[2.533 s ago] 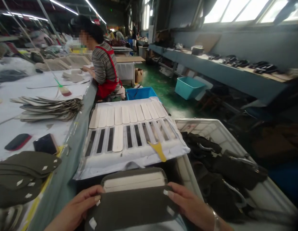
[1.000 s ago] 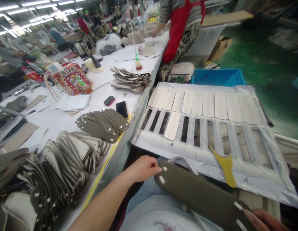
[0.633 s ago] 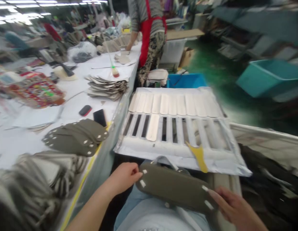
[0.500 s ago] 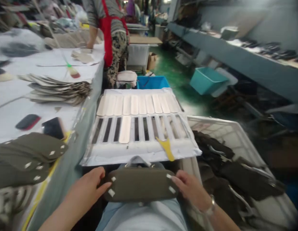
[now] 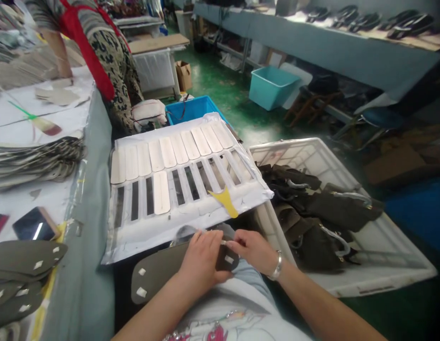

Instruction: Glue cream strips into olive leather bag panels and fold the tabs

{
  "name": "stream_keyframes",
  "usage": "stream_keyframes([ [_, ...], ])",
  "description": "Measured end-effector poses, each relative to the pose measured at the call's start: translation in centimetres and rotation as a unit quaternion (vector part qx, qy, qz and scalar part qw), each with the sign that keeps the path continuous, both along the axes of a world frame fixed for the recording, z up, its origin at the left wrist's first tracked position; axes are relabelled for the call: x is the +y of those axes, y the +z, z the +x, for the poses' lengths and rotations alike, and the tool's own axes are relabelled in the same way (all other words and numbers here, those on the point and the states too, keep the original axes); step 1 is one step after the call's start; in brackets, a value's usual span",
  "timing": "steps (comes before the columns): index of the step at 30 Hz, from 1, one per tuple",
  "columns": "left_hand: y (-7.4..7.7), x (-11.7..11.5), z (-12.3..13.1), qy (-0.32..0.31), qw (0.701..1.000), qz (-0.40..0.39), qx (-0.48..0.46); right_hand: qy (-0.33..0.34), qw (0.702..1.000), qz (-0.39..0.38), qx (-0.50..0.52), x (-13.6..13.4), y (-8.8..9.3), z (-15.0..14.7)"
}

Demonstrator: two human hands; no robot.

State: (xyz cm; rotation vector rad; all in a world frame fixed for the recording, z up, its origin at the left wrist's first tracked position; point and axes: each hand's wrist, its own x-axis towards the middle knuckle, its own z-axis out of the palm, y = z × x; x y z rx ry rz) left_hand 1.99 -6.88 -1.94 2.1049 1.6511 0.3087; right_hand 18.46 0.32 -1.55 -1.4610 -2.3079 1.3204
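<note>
An olive-green handbag lies across my lap, its flat face upward, with small white tabs near its rounded ends. My left hand is closed over its right part, thumb at the near edge and fingers at the far edge. At the right end, my right hand pinches a small white tab; whether the tab is still stuck down is hidden by the fingers. Part of a grey handle shows behind the bag's far edge. Another white tab sits just below the pinching fingers.
Ahead stands a white slotted board with pale strips and a yellow forked piece. A white crate of dark bags is at right. On the left table are olive panels and a phone. A person in a red apron stands beyond.
My view has turned to the right. My left hand has moved from the bag's left end to its right part, and my right hand now pinches a tab beside it.
</note>
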Motion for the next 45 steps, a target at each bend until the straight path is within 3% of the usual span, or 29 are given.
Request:
stream_keyframes([
  [19, -0.6, 0.0, 0.6, 0.031, 0.998, 0.034, -0.041, 0.009, 0.999, -0.030, -0.035, 0.7, 0.3, 0.0],
  [30, -0.7, 0.2, 0.3, 0.027, 0.999, 0.039, -0.025, 0.064, 0.990, 0.038, -0.117, 0.6, 0.8, -0.7],
  [33, -0.3, -0.1, 0.2, 0.013, 0.998, 0.057, -0.011, 0.061, 0.990, 0.048, -0.119, 0.4, 1.0, -0.9],
  [37, 0.3, -1.1, 0.1, -0.055, 0.992, 0.111, 0.015, 0.050, 0.994, 0.034, -0.087, 0.5, 0.8, -0.6],
  [39, 0.4, -1.5, 0.0, -0.063, 0.991, 0.120, 0.016, 0.032, 0.998, -0.011, -0.053, 0.8, 0.0, -0.1],
  [41, 0.4, -1.8, 0.0, -0.046, 0.992, 0.120, 0.014, 0.002, 0.991, -0.129, 0.027, 1.0, -1.0, 0.8],
  [43, 0.3, -1.9, 0.0, -0.034, 0.992, 0.117, 0.012, -0.061, 0.955, -0.246, 0.152, 0.8, -2.0, 1.5],
  [45, 0.2, -2.0, 0.1, -0.026, 0.993, 0.113, 0.009, -0.140, 0.917, -0.272, 0.254, 0.1, -2.5, 1.7],
])
